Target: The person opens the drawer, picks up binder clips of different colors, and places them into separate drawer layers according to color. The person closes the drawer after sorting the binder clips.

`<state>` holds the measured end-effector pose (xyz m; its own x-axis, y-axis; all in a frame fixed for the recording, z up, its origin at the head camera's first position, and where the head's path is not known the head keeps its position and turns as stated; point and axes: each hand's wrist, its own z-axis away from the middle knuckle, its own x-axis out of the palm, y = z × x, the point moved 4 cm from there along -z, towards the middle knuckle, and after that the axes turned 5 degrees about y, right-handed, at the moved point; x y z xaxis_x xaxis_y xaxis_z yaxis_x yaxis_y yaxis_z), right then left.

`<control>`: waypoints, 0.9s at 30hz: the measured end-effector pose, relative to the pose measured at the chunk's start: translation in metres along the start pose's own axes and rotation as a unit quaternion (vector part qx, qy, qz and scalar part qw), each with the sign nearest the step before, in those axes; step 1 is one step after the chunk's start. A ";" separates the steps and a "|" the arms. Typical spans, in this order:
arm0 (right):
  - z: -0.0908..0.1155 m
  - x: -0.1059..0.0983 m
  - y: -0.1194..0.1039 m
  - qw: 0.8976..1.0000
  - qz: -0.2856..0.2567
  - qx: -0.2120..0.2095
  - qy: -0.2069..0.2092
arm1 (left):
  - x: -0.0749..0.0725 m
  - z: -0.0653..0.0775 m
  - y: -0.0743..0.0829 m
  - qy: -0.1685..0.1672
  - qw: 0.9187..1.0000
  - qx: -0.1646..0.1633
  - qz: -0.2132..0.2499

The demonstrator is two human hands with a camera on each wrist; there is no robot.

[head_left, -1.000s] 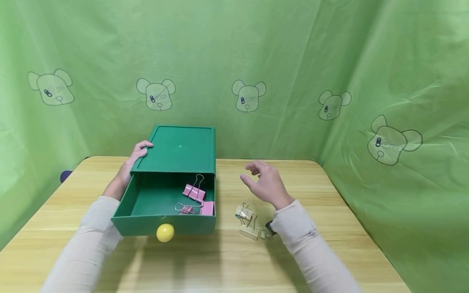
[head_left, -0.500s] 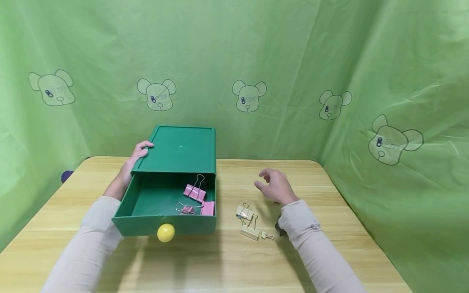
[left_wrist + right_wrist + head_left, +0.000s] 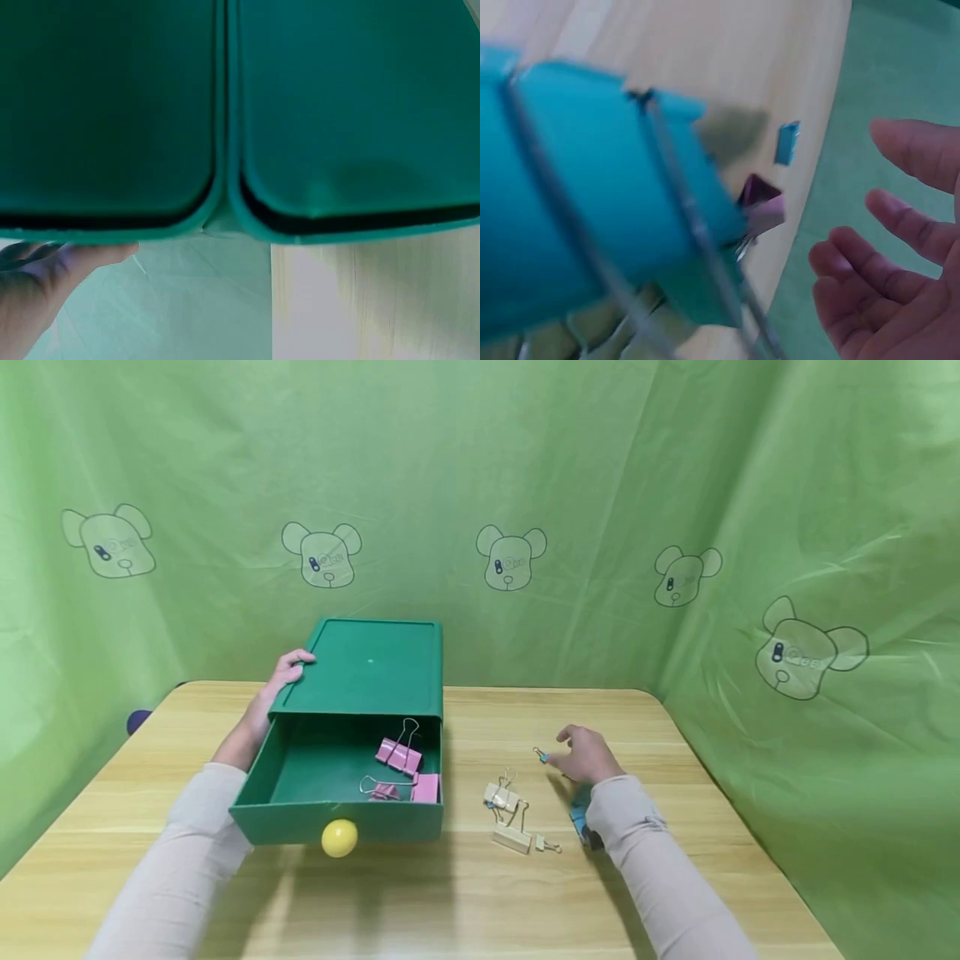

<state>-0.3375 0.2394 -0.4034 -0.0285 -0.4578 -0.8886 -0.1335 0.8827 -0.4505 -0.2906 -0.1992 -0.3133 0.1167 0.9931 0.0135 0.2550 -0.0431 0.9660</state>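
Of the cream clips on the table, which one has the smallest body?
The rightmost cream clip in the head view: its body is much smaller than those of the other two cream clips.

The worktop [image 3: 487, 902] has a light wood-grain surface with rounded far corners. A green fabric backdrop [image 3: 420, 460] hangs, creased, behind the far edge and continues along the left and right edges. Five bear-head outlines [image 3: 507, 570] span it, each with a dark mark at one eye. A purple object [image 3: 137, 721], partly hidden, is located beyond the left edge, near the far left corner.
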 end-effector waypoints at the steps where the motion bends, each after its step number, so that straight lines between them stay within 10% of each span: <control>1: 0.000 0.000 0.001 1.000 0.000 0.002 -0.004 | 0.000 0.000 0.000 0.000 1.000 0.001 0.000; 27: 0.003 0.011 0.016 0.998 0.017 0.031 -0.047 | -0.001 0.003 0.001 -0.008 0.999 -0.017 -0.032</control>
<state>-0.3374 0.2491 -0.4204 0.0621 -0.4187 -0.9060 -0.0724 0.9035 -0.4225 -0.2879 -0.2002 -0.3130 0.1175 0.9917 -0.0527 0.2297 0.0245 0.9730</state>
